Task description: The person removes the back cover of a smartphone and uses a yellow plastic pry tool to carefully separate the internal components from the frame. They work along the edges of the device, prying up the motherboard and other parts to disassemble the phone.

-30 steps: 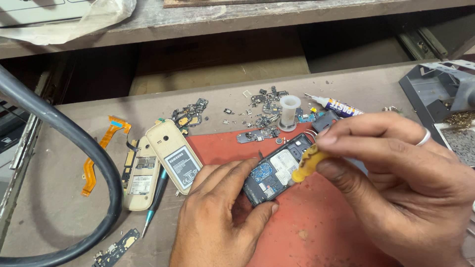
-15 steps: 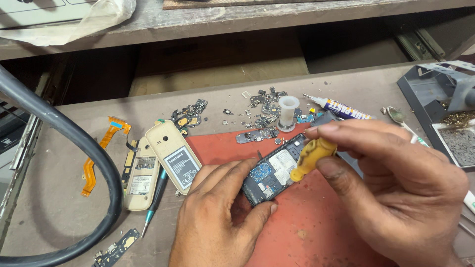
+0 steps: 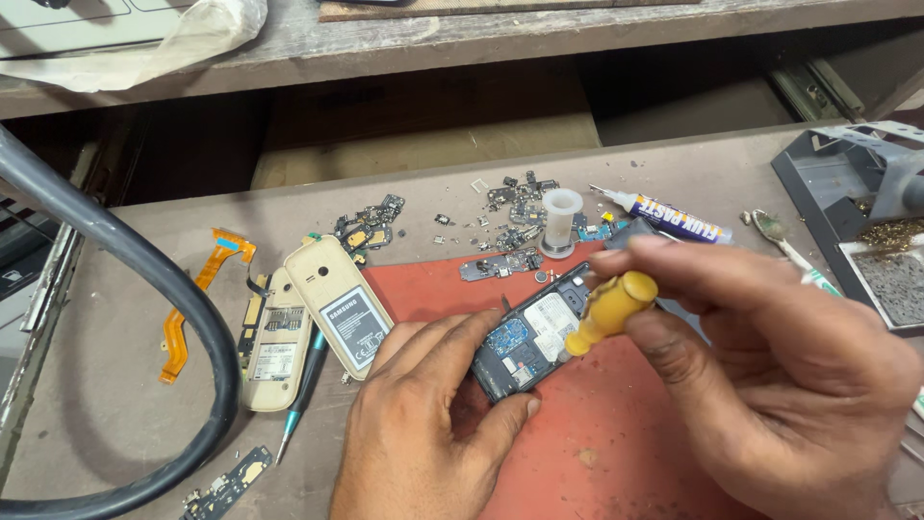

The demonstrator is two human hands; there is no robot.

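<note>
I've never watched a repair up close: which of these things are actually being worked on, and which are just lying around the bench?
In use:
- opened phone, steadied by the left hand
- yellow-handled screwdriver, held in the right hand
- red mat under the phone

Lying about:
- two beige phone shells
- orange flex cable
- teal-handled tool
- loose small parts
- white tube
- black hose

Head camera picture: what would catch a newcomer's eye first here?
At the centre, the left hand steadies an opened phone on a red mat, while the right hand holds a yellow-handled screwdriver to it. To the left lie two beige phone shells and an orange ribbon cable.
</note>
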